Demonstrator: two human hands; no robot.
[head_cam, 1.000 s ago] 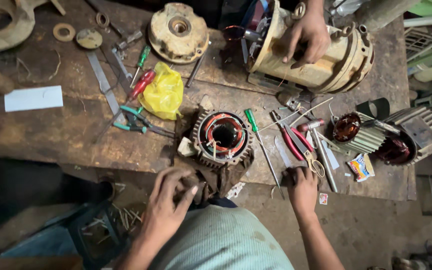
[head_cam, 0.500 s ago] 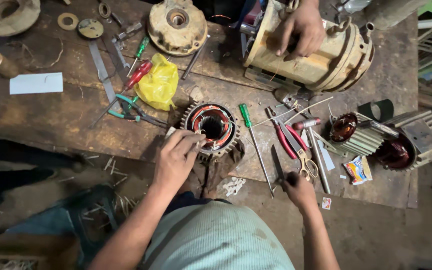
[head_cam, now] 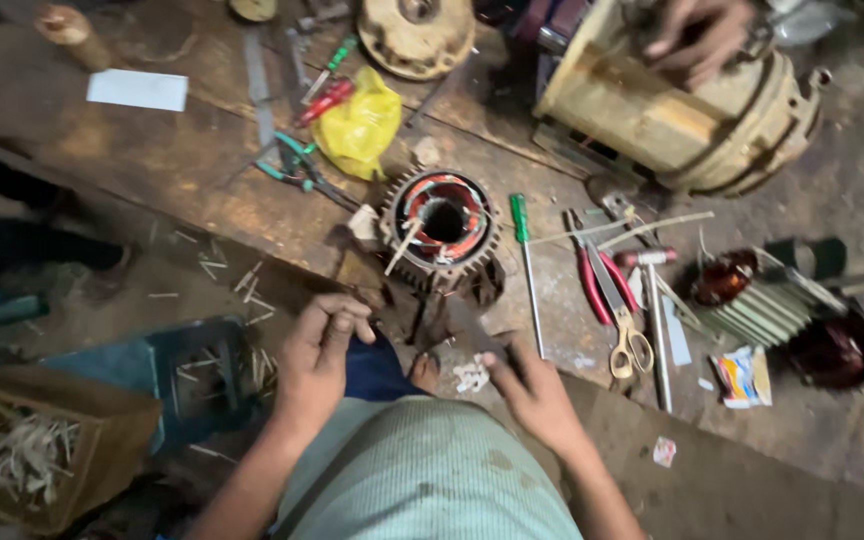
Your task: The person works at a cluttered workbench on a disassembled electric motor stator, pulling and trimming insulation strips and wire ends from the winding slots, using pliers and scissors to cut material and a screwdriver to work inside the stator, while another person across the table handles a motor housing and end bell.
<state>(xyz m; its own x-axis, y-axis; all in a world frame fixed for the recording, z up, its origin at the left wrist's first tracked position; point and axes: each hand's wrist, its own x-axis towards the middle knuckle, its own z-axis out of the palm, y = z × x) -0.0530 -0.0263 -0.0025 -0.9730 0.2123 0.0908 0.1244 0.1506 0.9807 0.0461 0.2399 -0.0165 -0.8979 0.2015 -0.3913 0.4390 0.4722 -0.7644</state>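
A small motor stator [head_cam: 442, 225] with copper windings and red insulation lies on the worn bench, a pale sliver sticking out of its bore. My left hand [head_cam: 322, 345] hovers below it, off the bench edge, with its fingertips bunched together; nothing shows between them. My right hand [head_cam: 534, 392] rests at the bench's front edge with its fingers loose, beside white scraps [head_cam: 472, 375]. A green-handled screwdriver [head_cam: 524, 262] lies just right of the stator.
Red pliers [head_cam: 592, 272], yellow-handled scissors [head_cam: 629, 335] and a finned motor [head_cam: 762, 305] lie to the right. Another person's hand [head_cam: 702, 35] rests on a large cream motor housing [head_cam: 672, 115]. A yellow bag [head_cam: 357, 125], teal pliers [head_cam: 292, 170], and a wooden box [head_cam: 32, 450] are on the left.
My left hand has left the stator and drawn back toward me with its fingers bunched. My right hand has slid left along the bench edge. The view has moved closer.
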